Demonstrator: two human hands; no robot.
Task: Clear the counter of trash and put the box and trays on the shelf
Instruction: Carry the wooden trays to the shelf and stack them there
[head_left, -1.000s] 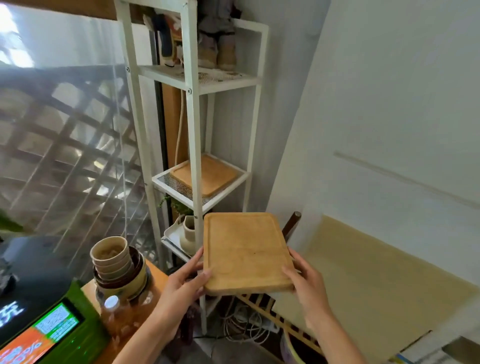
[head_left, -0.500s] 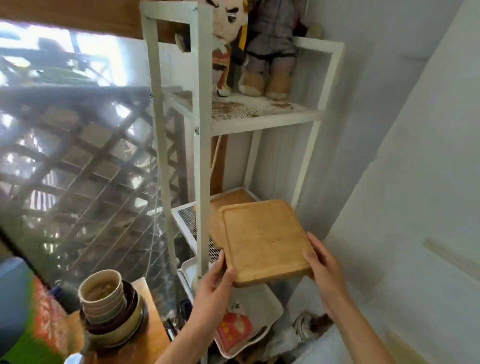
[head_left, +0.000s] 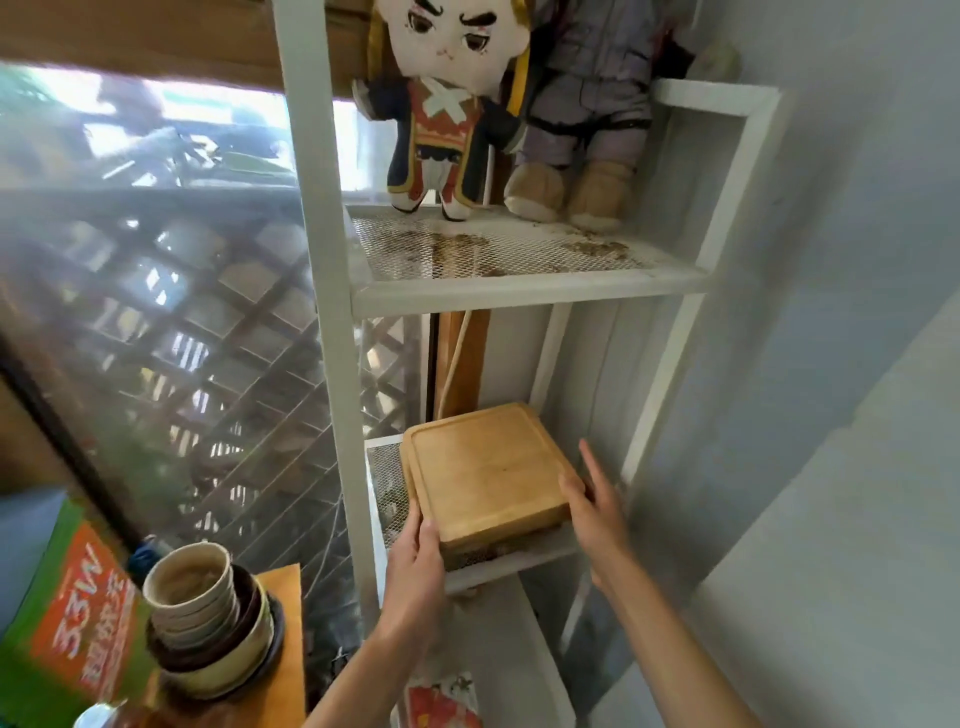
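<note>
- Carton (head_left: 78, 608), green and orange, at far left edge; blurred.
- Stack of bowls and paper cups (head_left: 208, 613) just right of it, standing on an orange-brown bench (head_left: 283, 592) corner.
- White metal shelf (head_left: 332, 322) with mesh tiers stands beside the bench, against a lattice window.
- Left hand (head_left: 415, 571) at the near-left corner of the wooden tray (head_left: 483, 467); thumb and fingers pinch that corner.
- Tray lies flat on the middle tier, stacked on a second wooden tray whose edge shows beneath it.
- Top tier: plush doll (head_left: 447, 104) upright, a second plush (head_left: 587, 130) just right of it; dirt specks on the mesh.
- Right hand (head_left: 597, 509) at the tray's right edge, fingers straight and spread, fingertips touching or just beside the edge; cannot tell which.
- Lower tier: white tray with a red packet (head_left: 441, 701), partly hidden.
</note>
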